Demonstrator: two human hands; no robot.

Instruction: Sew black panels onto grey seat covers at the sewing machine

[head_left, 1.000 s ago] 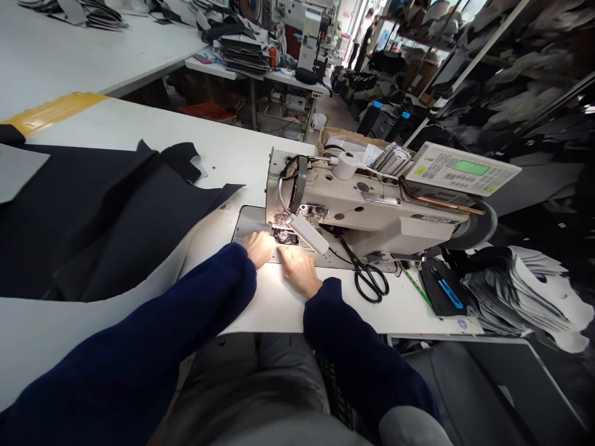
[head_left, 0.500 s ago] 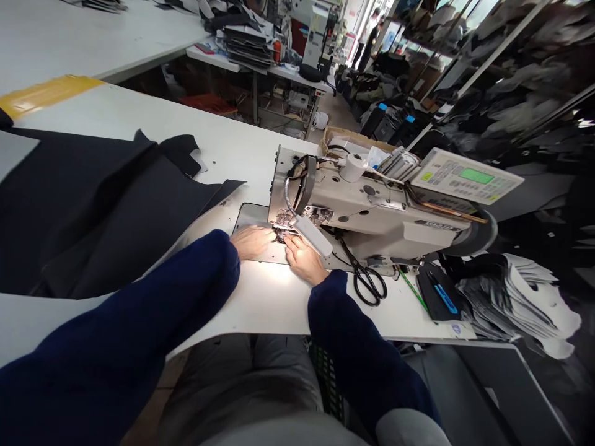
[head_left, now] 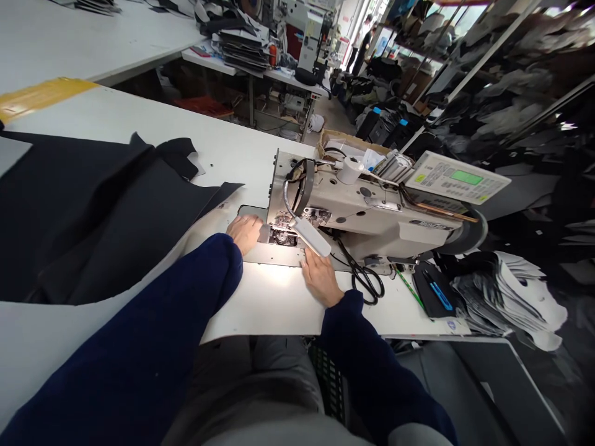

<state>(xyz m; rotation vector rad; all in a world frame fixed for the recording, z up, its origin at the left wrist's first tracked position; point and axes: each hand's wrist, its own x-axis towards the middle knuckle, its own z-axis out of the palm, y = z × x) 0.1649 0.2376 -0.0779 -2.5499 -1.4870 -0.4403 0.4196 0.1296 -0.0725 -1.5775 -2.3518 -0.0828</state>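
I sit at a beige industrial sewing machine [head_left: 367,214] on a white table [head_left: 269,297]. My left hand [head_left: 245,232] lies on the metal bed plate [head_left: 260,248] just left of the needle area [head_left: 281,234], fingers curled loosely, nothing seen in them. My right hand [head_left: 320,277] rests flat on the table below the machine's small lamp [head_left: 312,236], fingers stretched toward the plate. Both arms wear dark blue sleeves.
Black scissors [head_left: 367,279] lie right of my right hand. Large black fabric pieces [head_left: 93,210] cover the table's left side. A control panel [head_left: 458,179] sits atop the machine; stacked cut pieces [head_left: 506,297] lie at right. Another person stands far back [head_left: 361,43].
Both hands have drawn away from the needle area: the left slid left onto the plate, the right moved down and right toward the scissors.
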